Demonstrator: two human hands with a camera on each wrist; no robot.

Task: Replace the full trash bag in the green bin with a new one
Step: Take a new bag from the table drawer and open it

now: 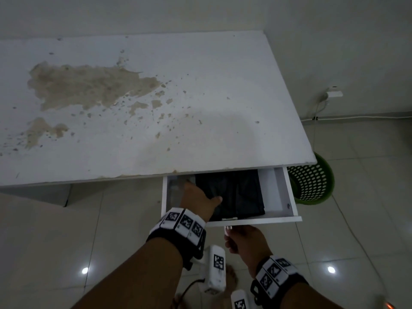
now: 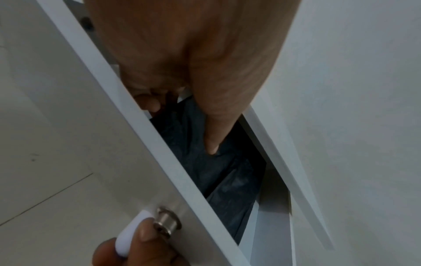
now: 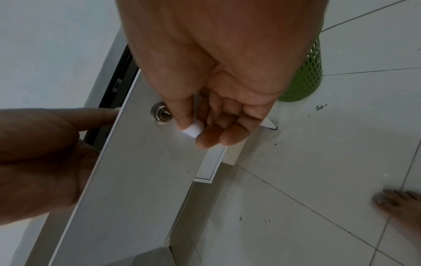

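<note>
Under the table's front edge a white drawer [image 1: 287, 190] stands pulled out. Folded black trash bags [image 1: 236, 192] lie inside it. My left hand [image 1: 200, 196] reaches into the drawer at the bags' left edge. In the left wrist view its thumb [image 2: 213, 142] lies on the top bag [image 2: 218, 176] and its fingers curl at the bag's edge. My right hand [image 1: 236, 239] is below the drawer front and pinches the white drawer handle [image 3: 192, 129]. The green perforated bin [image 1: 312, 181] stands on the floor right of the drawer, partly hidden by the table corner.
The white table top [image 1: 156, 108] is stained and bare. A metal lock [image 3: 160, 114] sits in the drawer front beside the handle. A wall socket [image 1: 333, 94] with a cable lies behind the bin. My bare foot [image 3: 398, 203] is on the tiled floor.
</note>
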